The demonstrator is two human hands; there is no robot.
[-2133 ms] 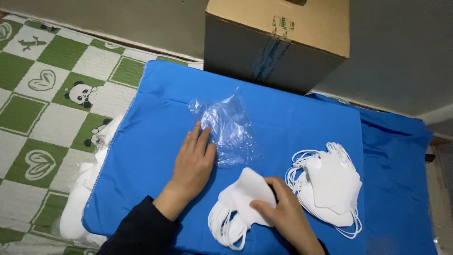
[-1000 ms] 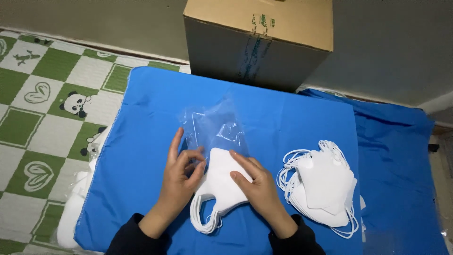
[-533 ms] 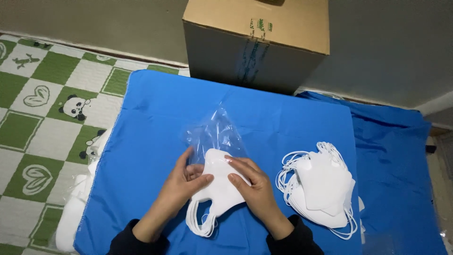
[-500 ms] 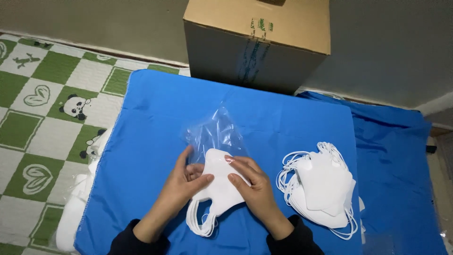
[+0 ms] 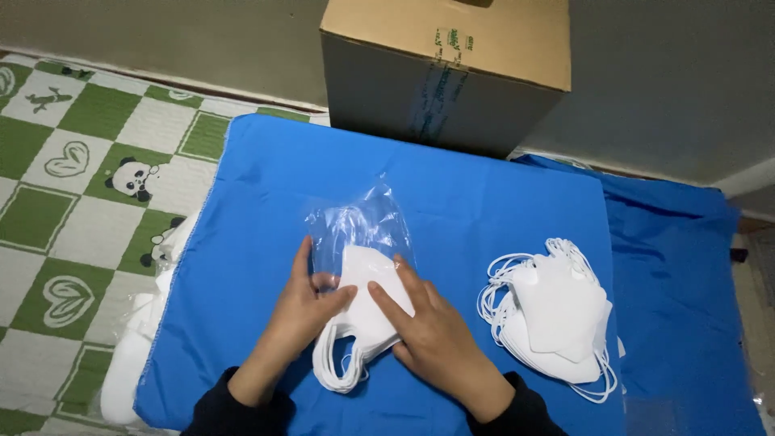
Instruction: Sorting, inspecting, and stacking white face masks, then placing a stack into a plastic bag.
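Note:
A small stack of white face masks [image 5: 365,311] lies on the blue cloth [image 5: 484,202], its upper end inside the mouth of a clear plastic bag [image 5: 359,230]. My left hand [image 5: 303,311] grips the bag's lower left edge, thumb on the masks. My right hand [image 5: 428,327] presses flat on the right side of the stack, fingers pointing up and left. The masks' ear loops [image 5: 339,373] hang out toward me below the hands.
A larger pile of white masks [image 5: 557,319] with loose loops lies to the right on the blue cloth. A brown cardboard box [image 5: 448,69] stands at the far edge. A green-and-white patterned mat [image 5: 73,186] lies on the left, with white material [image 5: 129,363] beside the cloth.
My right hand brought the mask stack left from beside the pile to the bag. My left hand took hold of the bag's opening, and the masks have slid partly inside.

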